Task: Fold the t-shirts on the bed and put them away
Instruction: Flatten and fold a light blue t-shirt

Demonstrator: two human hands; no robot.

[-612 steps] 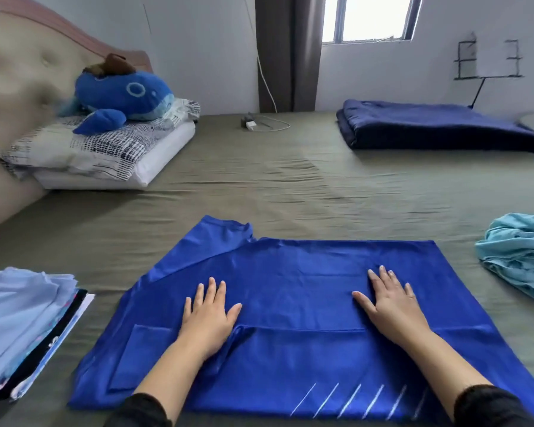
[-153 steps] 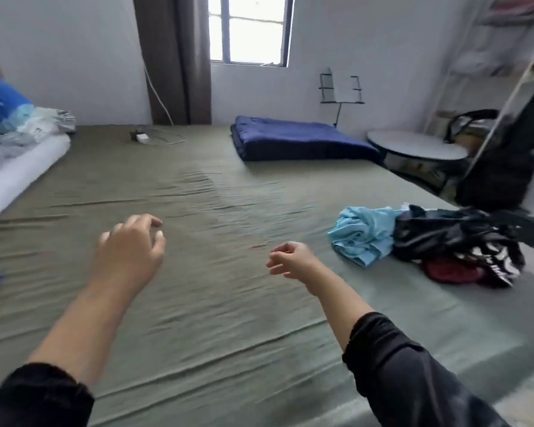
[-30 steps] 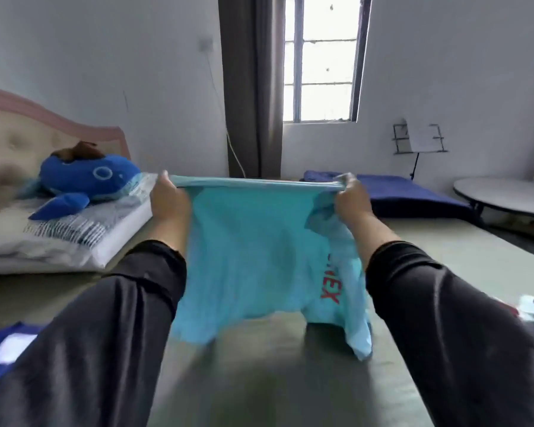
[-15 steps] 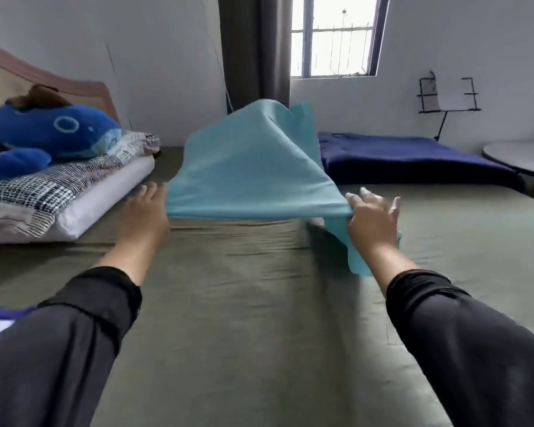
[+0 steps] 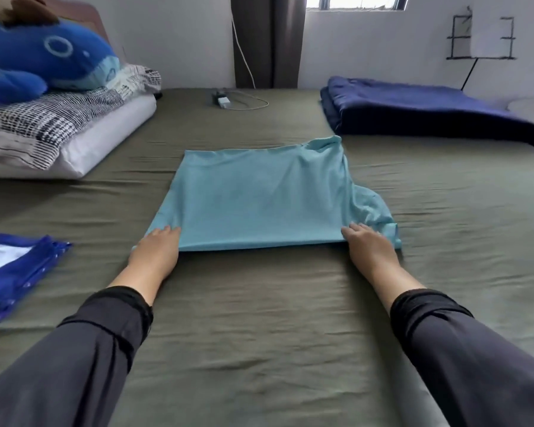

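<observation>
1. Done so far, judging by the stack: folded blue shirts [image 5: 10, 266] piled at the left edge of the bed [image 5: 259, 334].
2. In hand now: light-blue t-shirt [image 5: 259, 195] spread flat mid-bed, not yet folded, right side bunched.
3. Left hand [image 5: 154, 251] pinching the near left corner; right hand [image 5: 367, 245] gripping the near right corner.
4. Left to do: smoothing, folding, stacking, putting away. No other unfolded shirts in view.

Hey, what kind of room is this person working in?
Most likely a bedroom: a wide bed in an olive-green sheet, pillows against a padded headboard with a blue whale plush toy on top, and a folded navy blanket.
</observation>
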